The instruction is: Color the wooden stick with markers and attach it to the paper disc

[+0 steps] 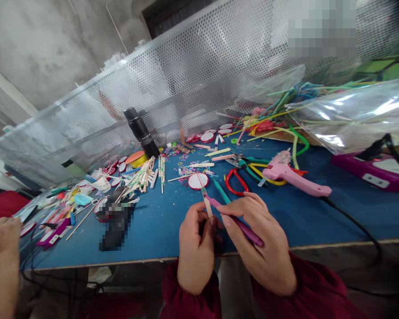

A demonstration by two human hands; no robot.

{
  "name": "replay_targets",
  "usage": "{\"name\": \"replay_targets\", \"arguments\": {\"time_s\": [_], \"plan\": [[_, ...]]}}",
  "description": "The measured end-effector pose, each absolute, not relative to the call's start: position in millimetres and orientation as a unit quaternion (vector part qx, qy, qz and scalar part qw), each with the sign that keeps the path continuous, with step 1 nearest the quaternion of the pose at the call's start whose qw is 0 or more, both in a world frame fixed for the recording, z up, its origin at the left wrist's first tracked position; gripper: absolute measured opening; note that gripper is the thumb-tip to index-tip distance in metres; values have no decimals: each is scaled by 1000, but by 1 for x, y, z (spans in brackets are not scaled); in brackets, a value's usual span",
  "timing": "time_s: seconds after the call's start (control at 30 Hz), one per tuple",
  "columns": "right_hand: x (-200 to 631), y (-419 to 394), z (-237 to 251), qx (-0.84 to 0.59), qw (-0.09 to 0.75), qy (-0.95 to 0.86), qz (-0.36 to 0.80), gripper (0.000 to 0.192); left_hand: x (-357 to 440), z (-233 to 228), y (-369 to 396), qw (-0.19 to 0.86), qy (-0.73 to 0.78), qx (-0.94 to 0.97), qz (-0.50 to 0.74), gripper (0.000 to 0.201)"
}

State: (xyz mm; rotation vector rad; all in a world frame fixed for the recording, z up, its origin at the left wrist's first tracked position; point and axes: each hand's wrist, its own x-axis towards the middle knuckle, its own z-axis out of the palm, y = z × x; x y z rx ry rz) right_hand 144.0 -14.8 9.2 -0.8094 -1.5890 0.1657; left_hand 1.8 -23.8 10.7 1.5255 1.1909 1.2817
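In the head view, my left hand pinches a pale flat stick with a greenish upper end, between thumb and fingers. My right hand is wrapped round a purple and pink pen-like tool, held like a pencil. Its pink tip points at the stick's upper part; whether the two touch I cannot tell. Just beyond the hands lies a round white lid with a red rim. A teal pen and red-handled pliers rest close to my right hand.
To the right lie a pink glue gun with a black cable, green-handled pliers and a purple power strip. A black cylinder stands behind a pile of sticks. A co-worker's hand is at far left.
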Motion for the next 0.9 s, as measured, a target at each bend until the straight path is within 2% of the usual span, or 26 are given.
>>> {"name": "replay_targets", "arguments": {"time_s": [0.9], "plan": [[144, -16, 9, -365, 626, -686, 76, 18, 1, 11, -23, 385, 473, 610, 506, 30]]}}
